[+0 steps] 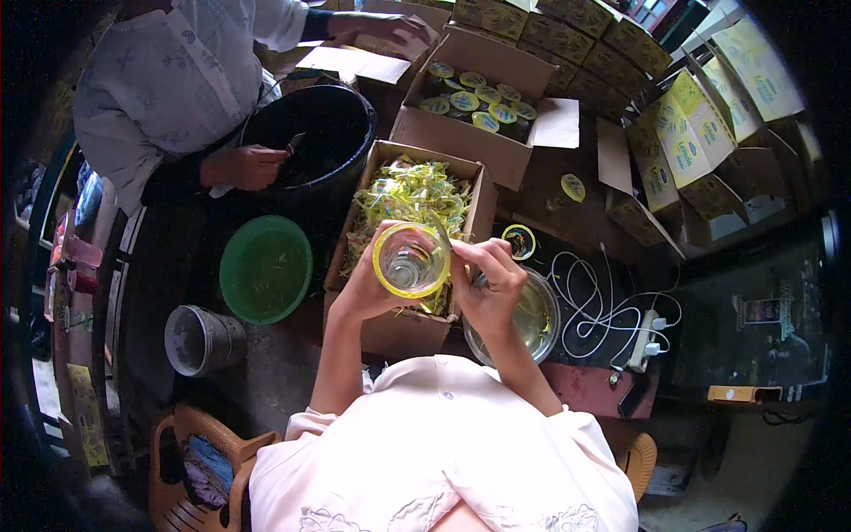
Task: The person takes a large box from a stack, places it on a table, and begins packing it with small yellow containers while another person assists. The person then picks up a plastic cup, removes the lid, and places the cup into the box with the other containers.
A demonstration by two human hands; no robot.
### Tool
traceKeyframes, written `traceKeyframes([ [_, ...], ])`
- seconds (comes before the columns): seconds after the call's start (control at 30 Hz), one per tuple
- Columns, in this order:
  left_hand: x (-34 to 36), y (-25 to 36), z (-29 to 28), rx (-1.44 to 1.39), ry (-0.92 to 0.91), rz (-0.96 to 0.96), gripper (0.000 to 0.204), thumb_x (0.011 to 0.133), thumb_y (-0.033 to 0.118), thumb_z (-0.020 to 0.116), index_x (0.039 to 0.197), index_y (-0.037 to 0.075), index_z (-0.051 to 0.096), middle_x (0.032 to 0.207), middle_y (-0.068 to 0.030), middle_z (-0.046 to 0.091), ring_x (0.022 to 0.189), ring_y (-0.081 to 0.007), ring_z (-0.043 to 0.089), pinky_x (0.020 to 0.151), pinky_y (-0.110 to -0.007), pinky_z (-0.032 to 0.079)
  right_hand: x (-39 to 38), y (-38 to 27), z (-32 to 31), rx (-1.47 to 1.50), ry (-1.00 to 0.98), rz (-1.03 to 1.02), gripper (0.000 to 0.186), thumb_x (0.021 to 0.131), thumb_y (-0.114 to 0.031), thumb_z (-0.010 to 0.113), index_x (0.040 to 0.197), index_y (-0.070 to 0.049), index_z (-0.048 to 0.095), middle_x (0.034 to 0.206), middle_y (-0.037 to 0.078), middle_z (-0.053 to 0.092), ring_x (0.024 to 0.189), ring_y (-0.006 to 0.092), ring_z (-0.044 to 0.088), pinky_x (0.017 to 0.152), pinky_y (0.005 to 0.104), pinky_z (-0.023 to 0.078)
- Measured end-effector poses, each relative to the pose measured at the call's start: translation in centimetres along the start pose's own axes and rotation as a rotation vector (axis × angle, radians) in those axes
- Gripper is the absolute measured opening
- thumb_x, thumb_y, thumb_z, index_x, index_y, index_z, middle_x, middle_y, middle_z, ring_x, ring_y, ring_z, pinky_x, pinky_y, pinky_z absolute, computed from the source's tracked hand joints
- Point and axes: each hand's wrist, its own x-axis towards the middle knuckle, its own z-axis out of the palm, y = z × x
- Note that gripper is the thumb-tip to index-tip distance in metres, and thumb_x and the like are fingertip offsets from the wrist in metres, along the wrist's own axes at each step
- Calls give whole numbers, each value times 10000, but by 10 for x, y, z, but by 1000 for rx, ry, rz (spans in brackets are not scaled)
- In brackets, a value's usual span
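My left hand (366,285) is wrapped around a clear plastic cup (410,260) with a yellow rim, its open mouth tilted up toward me. Against the right side of that rim, my right hand (490,277) pinches a thin, dark, blade-like strip (441,232); its exact kind is too small to make out. Both hands are above the near part of a cardboard box (483,197) heaped with yellow and clear plastic shreds (417,191). Partly under my right forearm stands a clear round bowl (539,310). Another yellow-rimmed cup (519,241) sits just beyond it.
At the far left a co-worker's hand (244,168) holds a small knife over a black bucket (355,115). A green basin (266,269) and grey bucket (202,340) stand left. Sealed cups (486,121) fill a box ahead. White cables (603,310) and yellow cartons (683,146) are right.
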Motion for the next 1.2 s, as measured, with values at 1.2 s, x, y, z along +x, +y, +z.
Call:
traceKeyframes([
  [1.2,-51,22,-13,103,83,136,793,552,57,763,1191,71,293,1086,-58,411,1005,-150,470,855,-289,408,-34,-47,0,49,15,56,256,618,52,648,829,-93,645,609,31,544,566,164,504,567,261,399],
])
